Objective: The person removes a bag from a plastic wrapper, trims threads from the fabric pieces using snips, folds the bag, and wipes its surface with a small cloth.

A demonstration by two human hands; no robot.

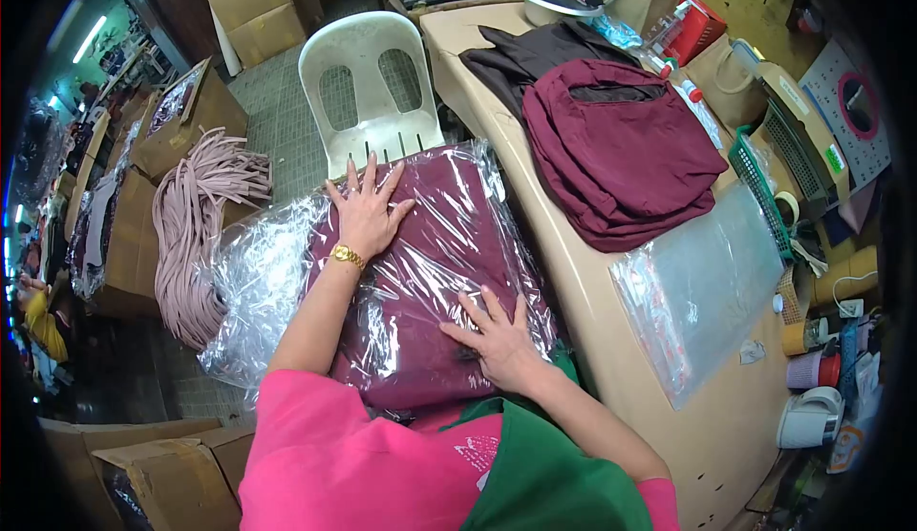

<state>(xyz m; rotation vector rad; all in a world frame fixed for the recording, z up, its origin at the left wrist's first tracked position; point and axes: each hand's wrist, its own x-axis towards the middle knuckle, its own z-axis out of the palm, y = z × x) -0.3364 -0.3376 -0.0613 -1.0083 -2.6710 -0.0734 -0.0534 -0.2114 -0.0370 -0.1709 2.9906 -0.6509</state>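
Observation:
A maroon bag lies flat inside a clear plastic bag, in front of my body. The plastic's loose part spreads out to the left. My left hand, with a gold watch at the wrist, rests with spread fingers on the upper part of the package. Lower down and to the right, my right hand lies on the plastic, fingers apart. On the table to the right sit several stacked maroon bags and, nearer me, a stack of flat clear plastic bags.
A white plastic chair stands just beyond the package. The beige table runs along my right, its far side crowded with a green basket and bottles. To the left are a bundle of pinkish cords and cardboard boxes.

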